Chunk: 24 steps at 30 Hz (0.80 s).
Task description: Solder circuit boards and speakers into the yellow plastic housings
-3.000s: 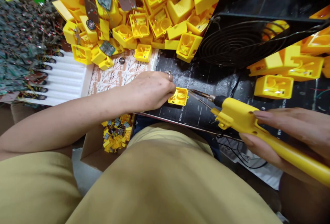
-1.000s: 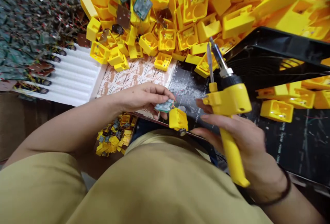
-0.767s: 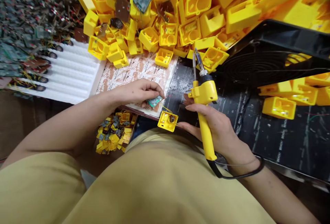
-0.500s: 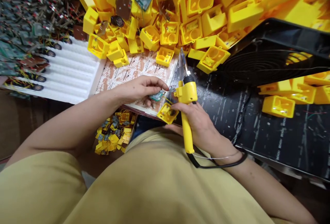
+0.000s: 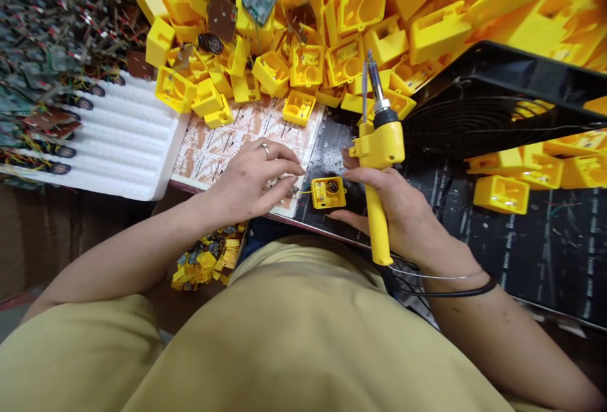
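Observation:
My right hand (image 5: 403, 210) is wrapped around a yellow soldering gun (image 5: 379, 146), its metal tip pointing away from me. My left hand (image 5: 260, 178), with a ring on one finger, is curled over the small circuit board (image 5: 290, 191), which is mostly hidden under the fingers. Thin wires run from that board to a small open yellow case (image 5: 328, 193), lying on the black bench surface between my hands. Inside the case, dark wires and a round part show. My right fingertips are just beside the case, apart from it.
A large heap of yellow cases (image 5: 303, 64) covers the back. White ribbed foam (image 5: 128, 140) carries wired boards (image 5: 42, 115) at left. A black fan (image 5: 474, 109) stands at right, near more cases (image 5: 501, 194). Below the table edge sits a box of yellow parts (image 5: 208, 263).
The yellow case has moved from my right fingers onto the bench, now upright. My right hand has shifted right with the soldering gun. My left hand has turned palm down over the board.

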Available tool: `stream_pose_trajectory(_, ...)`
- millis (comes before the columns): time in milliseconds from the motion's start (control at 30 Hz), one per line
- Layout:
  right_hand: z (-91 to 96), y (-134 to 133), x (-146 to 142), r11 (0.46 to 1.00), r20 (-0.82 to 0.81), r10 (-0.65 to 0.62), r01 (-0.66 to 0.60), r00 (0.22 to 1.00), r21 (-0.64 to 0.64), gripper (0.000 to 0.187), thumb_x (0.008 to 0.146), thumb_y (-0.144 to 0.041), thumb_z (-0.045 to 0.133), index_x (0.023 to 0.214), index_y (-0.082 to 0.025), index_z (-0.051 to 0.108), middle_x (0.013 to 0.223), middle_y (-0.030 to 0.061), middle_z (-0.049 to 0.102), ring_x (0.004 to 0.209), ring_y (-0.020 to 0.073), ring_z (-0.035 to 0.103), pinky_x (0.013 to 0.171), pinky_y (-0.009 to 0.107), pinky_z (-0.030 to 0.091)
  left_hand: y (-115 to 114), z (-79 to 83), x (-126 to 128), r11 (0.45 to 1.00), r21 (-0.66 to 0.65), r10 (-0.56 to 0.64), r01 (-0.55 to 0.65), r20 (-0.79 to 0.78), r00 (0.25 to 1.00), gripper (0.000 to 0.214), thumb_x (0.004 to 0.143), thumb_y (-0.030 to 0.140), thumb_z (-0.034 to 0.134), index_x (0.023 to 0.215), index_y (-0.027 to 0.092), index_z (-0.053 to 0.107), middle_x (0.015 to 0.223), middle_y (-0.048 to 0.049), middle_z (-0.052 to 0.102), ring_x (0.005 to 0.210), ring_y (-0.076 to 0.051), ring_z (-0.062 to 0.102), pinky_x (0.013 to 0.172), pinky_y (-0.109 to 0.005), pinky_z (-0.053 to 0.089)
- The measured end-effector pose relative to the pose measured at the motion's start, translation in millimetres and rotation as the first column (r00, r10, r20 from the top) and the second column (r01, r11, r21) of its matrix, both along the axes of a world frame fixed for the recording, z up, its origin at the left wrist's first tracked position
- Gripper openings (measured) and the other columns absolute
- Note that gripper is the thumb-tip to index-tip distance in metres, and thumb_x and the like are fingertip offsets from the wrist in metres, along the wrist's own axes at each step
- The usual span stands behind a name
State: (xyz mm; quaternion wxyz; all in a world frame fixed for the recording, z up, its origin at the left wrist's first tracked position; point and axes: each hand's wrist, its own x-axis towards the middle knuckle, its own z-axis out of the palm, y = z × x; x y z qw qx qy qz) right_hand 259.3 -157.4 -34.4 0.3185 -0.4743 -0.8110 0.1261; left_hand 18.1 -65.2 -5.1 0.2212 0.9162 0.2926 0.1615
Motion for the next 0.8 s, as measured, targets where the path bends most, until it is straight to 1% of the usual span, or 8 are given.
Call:
stream_pose_trajectory(100, -2.0, 2, -1, 0.999, 0.012, 0.043, -0.043, 0.999, -0.028, 0.053, 0.083, -0.034, 0.069, 0.128, -0.026, 0.042, 0.112, 0.0063, 0.063, 0.104, 0.0235, 0.062, 0.099, 0.045, 0.049, -5, 6.5, -3, 0.995, -0.087, 0.045, -0.043, 0.021, 0.999, 0.024, 0.085, 0.025, 0.047, 0.096, 0.017, 0.066, 0.100, -0.0057, 0.069, 0.095, -0.019, 0.062, 0.091, -0.036, 0.045)
stream_pose_trajectory(167, -2.5, 3, -2, 0.998, 0.018, 0.058, -0.057, 0.998, -0.036, 0.050, 0.084, -0.032, 0.068, 0.127, -0.025, 0.042, 0.110, 0.0060, 0.064, 0.104, 0.0234, 0.062, 0.098, 0.045, 0.050, -14, 6.5, -5, 0.996, -0.081, 0.044, -0.042, 0.016, 0.999, 0.023, 0.078, 0.026, 0.050, 0.095, 0.018, 0.063, 0.102, -0.0056, 0.068, 0.098, -0.020, 0.061, 0.091, -0.037, 0.044)
stream_pose_trajectory(267, -4.0, 2, -3, 0.998, 0.026, 0.063, -0.062, 0.998, -0.034, 0.048, 0.085, -0.030, 0.066, 0.127, -0.025, 0.042, 0.110, 0.0062, 0.064, 0.108, 0.0243, 0.061, 0.095, 0.045, 0.052, -28, -3.0, -7, 0.997, 0.063, 0.036, -0.035, -0.004, 0.999, 0.020, 0.077, 0.026, 0.056, 0.095, 0.020, 0.062, 0.107, -0.0061, 0.067, 0.102, -0.023, 0.059, 0.093, -0.041, 0.040)
stream_pose_trajectory(367, -6.8, 0, -4, 0.998, 0.038, 0.058, -0.058, 0.998, -0.017, 0.046, 0.086, -0.028, 0.065, 0.126, -0.024, 0.042, 0.111, 0.0062, 0.064, 0.108, 0.0232, 0.061, 0.096, 0.043, 0.052, -34, -15.9, -7, 0.958, 0.282, 0.045, -0.046, 0.010, 0.999, 0.008, 0.085, 0.023, 0.058, 0.091, 0.024, 0.063, 0.106, -0.0021, 0.070, 0.102, -0.022, 0.057, 0.091, -0.042, 0.035)
stream_pose_trajectory(500, -10.9, -5, -10, 0.998, 0.071, -0.035, 0.031, 0.997, 0.049, 0.044, 0.086, -0.027, 0.065, 0.124, -0.023, 0.045, 0.102, 0.0051, 0.065, 0.097, 0.0218, 0.064, 0.085, 0.037, 0.053, -27, -21.2, -1, 0.911, 0.411, -0.072, 0.032, 0.082, 0.994, 0.013, 0.089, 0.017, 0.055, 0.092, 0.027, 0.064, 0.103, 0.0047, 0.073, 0.099, -0.018, 0.058, 0.091, -0.041, 0.031)
stream_pose_trajectory(600, -13.1, -9, -17, 0.982, 0.097, -0.149, 0.135, 0.984, 0.134, 0.039, 0.086, -0.030, 0.066, 0.120, -0.022, 0.050, 0.090, 0.0043, 0.065, 0.078, 0.0206, 0.064, 0.069, 0.034, 0.052, -19, -18.7, 7, 0.918, 0.376, -0.158, 0.125, 0.060, 0.986, 0.018, 0.090, 0.014, 0.052, 0.093, 0.026, 0.065, 0.091, 0.0053, 0.074, 0.091, -0.017, 0.059, 0.094, -0.042, 0.029)
stream_pose_trajectory(667, -13.9, -11, -21, 0.970, 0.103, -0.187, 0.167, 0.977, 0.176, 0.038, 0.086, -0.033, 0.067, 0.119, -0.021, 0.052, 0.088, 0.0042, 0.065, 0.072, 0.0196, 0.063, 0.065, 0.034, 0.050, -15, -16.5, 12, 0.942, 0.308, -0.145, 0.132, 0.022, 0.989, 0.019, 0.090, 0.016, 0.051, 0.092, 0.026, 0.067, 0.078, 0.0036, 0.072, 0.086, -0.017, 0.059, 0.095, -0.044, 0.029)
stream_pose_trajectory(800, -10.1, -14, -20, 0.962, 0.078, -0.193, 0.173, 0.978, 0.211, 0.050, 0.081, -0.038, 0.072, 0.122, -0.020, 0.051, 0.093, 0.0049, 0.067, 0.081, 0.0202, 0.066, 0.077, 0.034, 0.054, -8, -11.1, 17, 0.970, 0.213, -0.112, 0.115, -0.028, 0.993, 0.020, 0.091, 0.024, 0.051, 0.087, 0.026, 0.070, 0.074, 0.0019, 0.071, 0.088, -0.019, 0.058, 0.100, -0.049, 0.025)
